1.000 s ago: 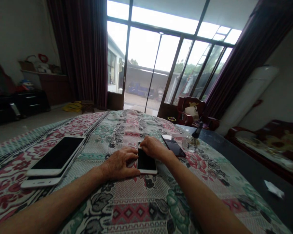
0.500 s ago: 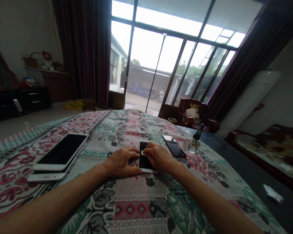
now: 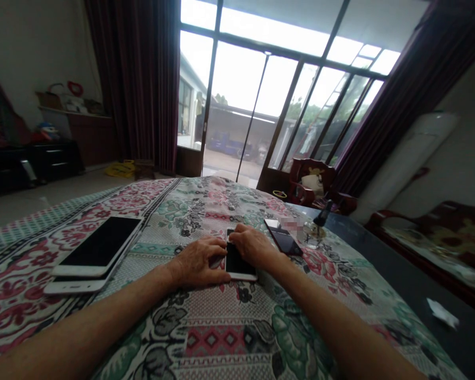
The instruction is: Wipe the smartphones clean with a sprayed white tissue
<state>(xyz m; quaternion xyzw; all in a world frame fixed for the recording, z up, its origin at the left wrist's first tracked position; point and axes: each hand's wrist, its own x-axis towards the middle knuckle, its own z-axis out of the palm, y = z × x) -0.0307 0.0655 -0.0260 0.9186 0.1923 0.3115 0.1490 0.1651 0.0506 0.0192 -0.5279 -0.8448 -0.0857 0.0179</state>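
A white smartphone (image 3: pixel 239 264) with a dark screen lies face up on the patterned tablecloth, between my hands. My left hand (image 3: pixel 201 261) rests along its left side, fingertips at the edge and thumb by the lower left corner, holding it against the cloth. Bent over the upper part of the screen, my right hand (image 3: pixel 253 245) has its fingers pinched on a small white wipe, mostly hidden under the fingertips. Two more white smartphones are stacked to the left, the upper smartphone (image 3: pixel 103 245) overlapping the lower smartphone (image 3: pixel 75 286). Right of my hands lies a dark smartphone (image 3: pixel 287 243).
A clear glass container (image 3: pixel 312 235) with a black top stands beyond the dark phone. The floral tablecloth (image 3: pixel 221 311) covers most of the table. Crumpled white paper (image 3: pixel 442 312) lies on the dark surface at right. A wooden chair (image 3: pixel 304 182) stands near the glass doors.
My right hand has slid a little up the screen, toward the phone's far end, with the small white wipe. My left hand and the phones have stayed put.
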